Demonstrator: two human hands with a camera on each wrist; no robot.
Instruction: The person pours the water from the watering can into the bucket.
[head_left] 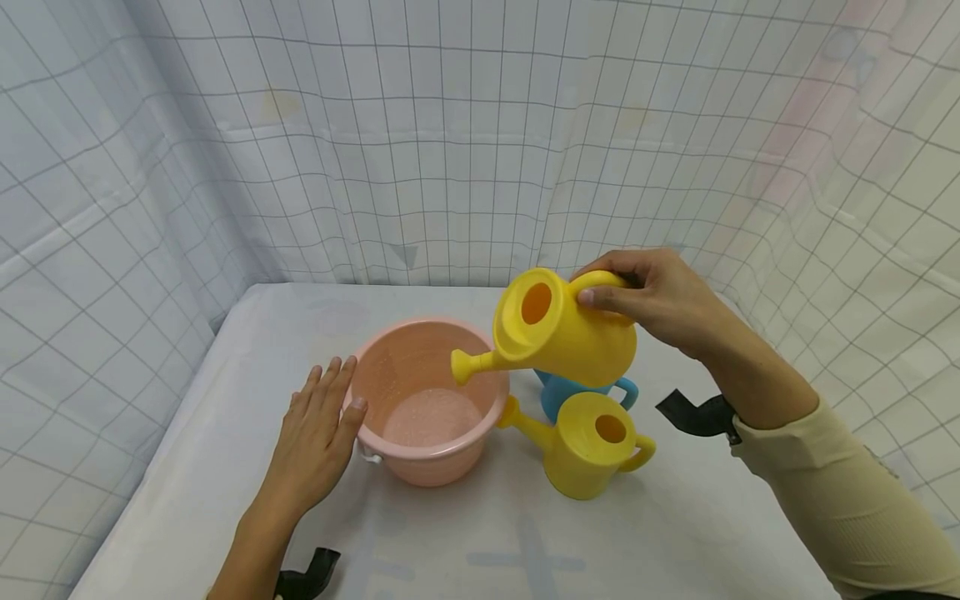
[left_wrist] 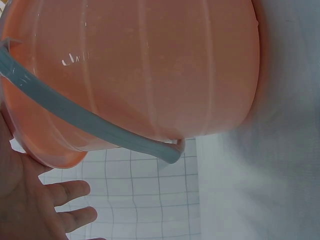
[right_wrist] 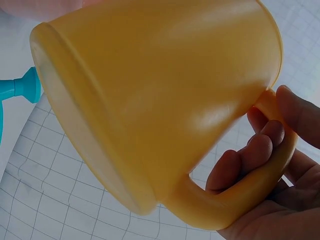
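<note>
One white table (head_left: 675,517) stands before gridded curtains (head_left: 450,125). Curled right hand (head_left: 675,304) grips raised yellow can (head_left: 592,342); left hand (head_left: 315,442), fingers straight, touches bucket (head_left: 442,468). Blue can (head_left: 553,398) is partly hidden.

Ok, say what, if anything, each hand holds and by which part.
The right hand holds the raised yellow watering can by its handle; the left hand, beside the bucket, holds nothing.
</note>
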